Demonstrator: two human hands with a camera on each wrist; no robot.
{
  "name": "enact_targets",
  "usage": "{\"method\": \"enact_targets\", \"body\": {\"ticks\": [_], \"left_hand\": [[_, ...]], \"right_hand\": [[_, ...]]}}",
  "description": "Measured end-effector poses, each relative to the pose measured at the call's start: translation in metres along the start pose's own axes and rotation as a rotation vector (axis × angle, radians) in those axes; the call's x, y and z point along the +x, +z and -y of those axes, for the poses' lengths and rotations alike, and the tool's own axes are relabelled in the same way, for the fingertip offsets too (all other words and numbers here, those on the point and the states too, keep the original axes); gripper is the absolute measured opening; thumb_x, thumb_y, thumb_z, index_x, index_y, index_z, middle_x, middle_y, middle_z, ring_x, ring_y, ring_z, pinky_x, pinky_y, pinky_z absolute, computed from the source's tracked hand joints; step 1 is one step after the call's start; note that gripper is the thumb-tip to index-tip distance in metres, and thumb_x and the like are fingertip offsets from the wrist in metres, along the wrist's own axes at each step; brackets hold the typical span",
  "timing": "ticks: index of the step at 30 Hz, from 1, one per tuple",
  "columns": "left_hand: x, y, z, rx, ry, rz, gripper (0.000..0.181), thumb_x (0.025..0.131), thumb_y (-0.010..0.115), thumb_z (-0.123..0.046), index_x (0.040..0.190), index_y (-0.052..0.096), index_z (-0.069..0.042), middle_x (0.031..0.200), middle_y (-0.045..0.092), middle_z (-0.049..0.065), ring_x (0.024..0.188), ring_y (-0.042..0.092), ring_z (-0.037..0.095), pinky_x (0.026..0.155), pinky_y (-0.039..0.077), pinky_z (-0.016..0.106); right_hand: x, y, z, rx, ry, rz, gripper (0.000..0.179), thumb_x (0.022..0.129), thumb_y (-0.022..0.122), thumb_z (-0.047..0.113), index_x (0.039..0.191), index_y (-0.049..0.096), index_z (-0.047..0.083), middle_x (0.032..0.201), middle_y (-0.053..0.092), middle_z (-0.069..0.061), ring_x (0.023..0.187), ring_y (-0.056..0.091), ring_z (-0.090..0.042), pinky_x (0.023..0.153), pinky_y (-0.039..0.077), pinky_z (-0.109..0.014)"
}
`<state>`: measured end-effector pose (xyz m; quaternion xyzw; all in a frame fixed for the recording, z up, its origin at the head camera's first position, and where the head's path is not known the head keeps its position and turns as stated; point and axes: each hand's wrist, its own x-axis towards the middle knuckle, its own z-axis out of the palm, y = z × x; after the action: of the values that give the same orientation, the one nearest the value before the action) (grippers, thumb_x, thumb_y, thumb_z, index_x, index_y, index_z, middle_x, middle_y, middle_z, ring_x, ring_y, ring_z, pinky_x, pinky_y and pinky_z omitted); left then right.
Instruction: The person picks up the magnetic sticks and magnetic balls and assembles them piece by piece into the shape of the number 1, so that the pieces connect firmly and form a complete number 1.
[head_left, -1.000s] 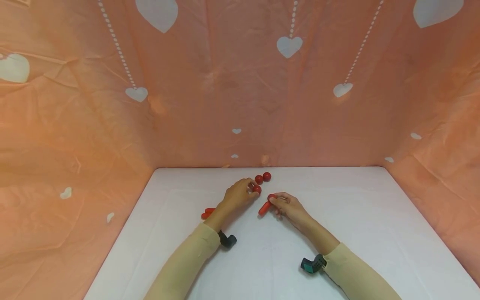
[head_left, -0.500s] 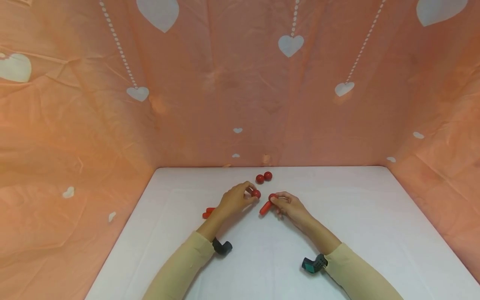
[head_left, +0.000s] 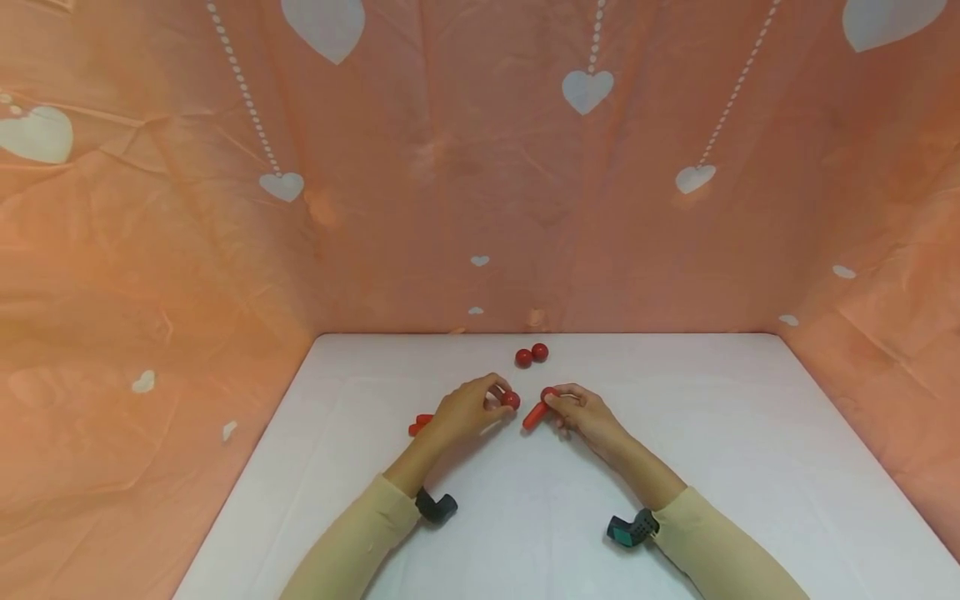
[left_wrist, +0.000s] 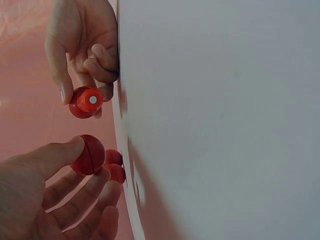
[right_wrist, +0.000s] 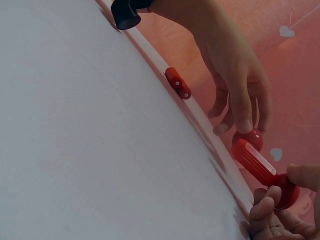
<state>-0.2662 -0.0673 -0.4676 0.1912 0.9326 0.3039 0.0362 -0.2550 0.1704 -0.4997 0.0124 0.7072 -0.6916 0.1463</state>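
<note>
My left hand (head_left: 467, 410) pinches a red ball (head_left: 512, 401) between thumb and fingertips, just above the white table. Across a small gap, my right hand (head_left: 590, 419) pinches another red ball (head_left: 548, 392). From that second ball a short red rod (head_left: 535, 416) sticks out, its end touching the ball. A white dot marks the rod's free end (left_wrist: 93, 100) in the left wrist view. Seen from the right wrist, the rod (right_wrist: 256, 163) spans the space between the two held balls; whether it touches the left one I cannot tell.
Two more red balls (head_left: 532, 356) lie side by side near the table's back edge. Left of my left wrist lie two red rods (right_wrist: 178, 83), partly covered by the hand in the head view. A pink cloth with white hearts (head_left: 588, 92) hangs behind the white table (head_left: 675, 400).
My left hand has drawn back toward me with its ball, away from the two balls at the back. The right hand and its ball and rod stay nearly still.
</note>
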Motion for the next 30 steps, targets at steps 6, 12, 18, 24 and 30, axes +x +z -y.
{"method": "enact_targets", "body": {"ticks": [6, 12, 18, 24, 30], "left_hand": [[-0.007, -0.001, 0.002, -0.002, -0.017, 0.024, 0.031, 0.084, 0.072, -0.038, 0.111, 0.059, -0.030, 0.102, 0.066, -0.008, 0.088, 0.060, 0.010, 0.076, 0.050, 0.033], [-0.012, -0.001, 0.004, -0.005, -0.020, 0.049, 0.029, 0.083, 0.073, -0.040, 0.109, 0.060, -0.034, 0.101, 0.066, -0.010, 0.085, 0.058, 0.010, 0.074, 0.049, 0.032], [-0.014, 0.000, 0.005, 0.004, 0.005, 0.077, 0.028, 0.084, 0.073, -0.038, 0.108, 0.059, -0.034, 0.096, 0.065, -0.011, 0.080, 0.057, 0.009, 0.070, 0.047, 0.029], [-0.017, 0.001, 0.004, 0.001, -0.017, 0.107, 0.030, 0.083, 0.074, -0.037, 0.108, 0.059, -0.033, 0.096, 0.064, -0.011, 0.081, 0.056, 0.010, 0.069, 0.048, 0.029], [-0.020, 0.001, 0.002, -0.008, -0.006, 0.110, 0.030, 0.082, 0.076, -0.036, 0.108, 0.060, -0.033, 0.096, 0.064, -0.011, 0.082, 0.056, 0.010, 0.069, 0.048, 0.028]], "right_hand": [[0.000, -0.001, -0.001, -0.018, 0.003, 0.004, 0.044, 0.086, 0.071, 0.037, 0.117, 0.060, 0.008, 0.085, 0.066, -0.007, 0.069, 0.057, -0.017, 0.062, 0.048, -0.024], [-0.001, -0.001, -0.001, -0.006, 0.001, 0.010, 0.045, 0.086, 0.071, 0.039, 0.117, 0.059, 0.009, 0.087, 0.066, -0.008, 0.069, 0.057, -0.018, 0.063, 0.049, -0.025], [-0.002, -0.002, 0.000, 0.026, -0.037, 0.029, 0.048, 0.087, 0.069, 0.036, 0.121, 0.057, 0.005, 0.092, 0.067, -0.005, 0.068, 0.055, -0.016, 0.061, 0.048, -0.023], [-0.002, -0.003, 0.000, 0.054, -0.032, 0.037, 0.046, 0.088, 0.069, 0.035, 0.121, 0.058, 0.006, 0.095, 0.067, -0.006, 0.068, 0.054, -0.016, 0.062, 0.048, -0.023], [-0.003, -0.003, 0.000, 0.069, -0.027, 0.027, 0.048, 0.088, 0.069, 0.036, 0.122, 0.057, 0.005, 0.095, 0.065, -0.008, 0.069, 0.054, -0.015, 0.062, 0.047, -0.022]]}}
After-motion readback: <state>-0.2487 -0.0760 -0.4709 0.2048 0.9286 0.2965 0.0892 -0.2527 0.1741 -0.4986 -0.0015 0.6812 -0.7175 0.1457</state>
